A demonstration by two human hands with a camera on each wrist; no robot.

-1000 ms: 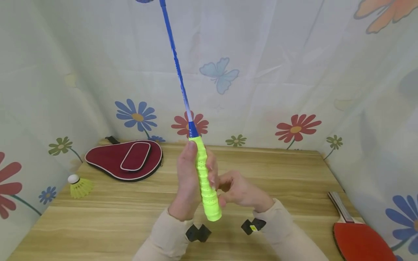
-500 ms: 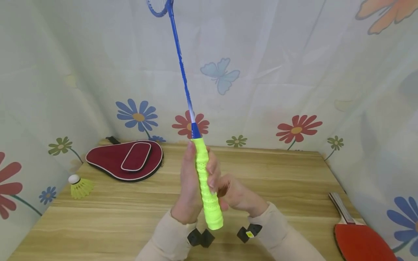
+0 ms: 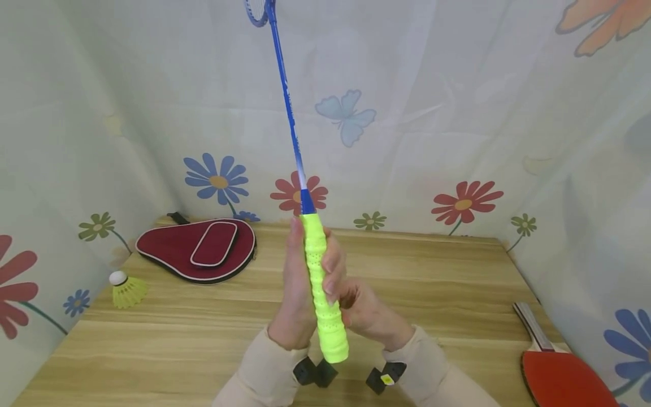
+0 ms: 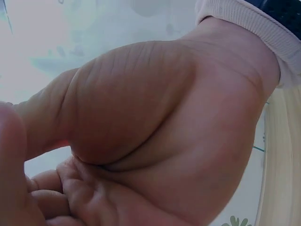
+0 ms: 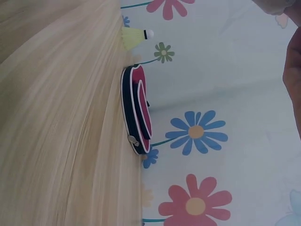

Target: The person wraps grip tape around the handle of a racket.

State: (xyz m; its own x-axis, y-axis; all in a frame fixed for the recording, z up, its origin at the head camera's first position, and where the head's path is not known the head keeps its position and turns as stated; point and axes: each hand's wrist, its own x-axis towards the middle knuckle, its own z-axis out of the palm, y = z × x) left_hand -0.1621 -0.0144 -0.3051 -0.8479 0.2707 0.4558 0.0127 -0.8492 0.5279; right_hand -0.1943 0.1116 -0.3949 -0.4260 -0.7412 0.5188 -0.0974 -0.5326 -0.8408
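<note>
A badminton racket [image 3: 317,265] with a blue shaft and neon-yellow grip tilts upward in the head view, its stringed head cut off at the top edge. My left hand [image 3: 295,288] grips the yellow handle, thumb along its left side and fingers curled round from the right. Beside the lower handle is my right hand [image 3: 376,316], its fingers bent; their tips are hidden behind the handle, so I cannot tell whether they hold it. The left wrist view shows the palm of the left hand [image 4: 155,122] and curled fingers, without the racket.
On the wooden table [image 3: 432,271], a dark-red paddle case [image 3: 168,249] lies at the back left beside a yellow shuttlecock [image 3: 127,289]. A red table tennis paddle [image 3: 564,376] rests at the right edge. Flowered curtains [image 3: 407,158] enclose the back and sides.
The racket has shifted slightly right and down, tilting a little more upright, so more of its head shows. Both hands moved with it; the right hand slid slightly left and down.
</note>
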